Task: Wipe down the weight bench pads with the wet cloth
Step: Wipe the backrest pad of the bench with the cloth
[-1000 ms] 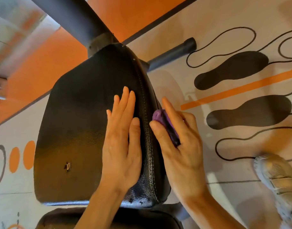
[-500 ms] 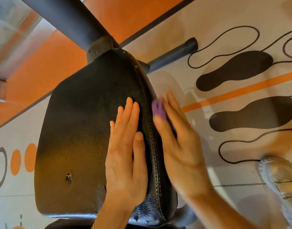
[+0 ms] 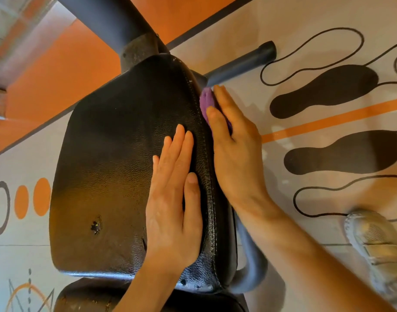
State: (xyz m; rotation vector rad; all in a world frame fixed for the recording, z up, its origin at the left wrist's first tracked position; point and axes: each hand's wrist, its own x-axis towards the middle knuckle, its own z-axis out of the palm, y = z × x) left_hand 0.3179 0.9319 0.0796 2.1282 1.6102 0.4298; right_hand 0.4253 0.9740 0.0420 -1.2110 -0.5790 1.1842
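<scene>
Head view: a black bench pad (image 3: 116,167) fills the middle. The left hand (image 3: 174,206) lies flat on its top, fingers straight. The right hand (image 3: 234,140) presses a purple cloth (image 3: 205,101) against the pad's right side edge, thumb curled over it.

A pale grey gym floor (image 3: 283,23) carries painted markings: solid black footprint shapes (image 3: 323,91) ringed by thin black outlines, and a straight orange stripe (image 3: 328,118) running between them. At the floor's left edge sit two orange ovals (image 3: 31,198) beside a dark ring (image 3: 0,207). A broad orange floor section (image 3: 65,70), bordered by a dark line, fills the upper left, under warm light.
</scene>
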